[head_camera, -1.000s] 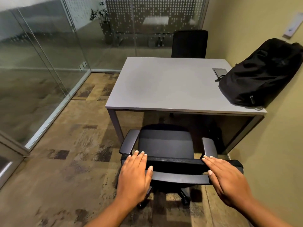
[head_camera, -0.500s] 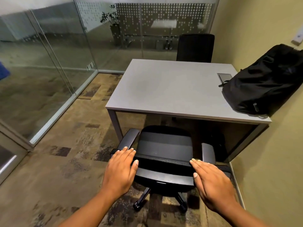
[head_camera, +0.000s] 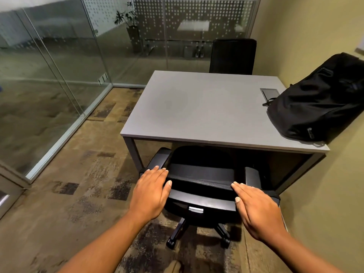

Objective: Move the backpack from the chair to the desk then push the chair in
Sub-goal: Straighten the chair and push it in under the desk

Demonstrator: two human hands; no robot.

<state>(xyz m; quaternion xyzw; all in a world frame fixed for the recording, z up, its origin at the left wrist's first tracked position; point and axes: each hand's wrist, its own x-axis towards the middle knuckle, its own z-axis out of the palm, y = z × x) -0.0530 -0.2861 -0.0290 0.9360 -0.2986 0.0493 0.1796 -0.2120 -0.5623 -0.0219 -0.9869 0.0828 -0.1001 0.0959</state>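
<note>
Moved: chair (head_camera: 201,174) is pushed further under desk (head_camera: 197,107) ahead of hands.
Done: backpack (head_camera: 319,103) is placed on desk.
Hands: left hand (head_camera: 151,192) and right hand (head_camera: 258,209) are laid flat, spread, on the backrest.
Left: last push.

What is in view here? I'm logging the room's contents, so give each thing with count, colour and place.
backpack: one, black, on the desk's right end, leaning on the wall
desk: one, grey top, against the yellow wall
near chair: one, black, seat partly under the desk
far chair: one, black, behind the desk
cable hatch: one, grey, in the desktop beside the backpack
plant: one, green, beyond the glass
left hand: flat on the chair back's left end
right hand: flat on its right end
</note>
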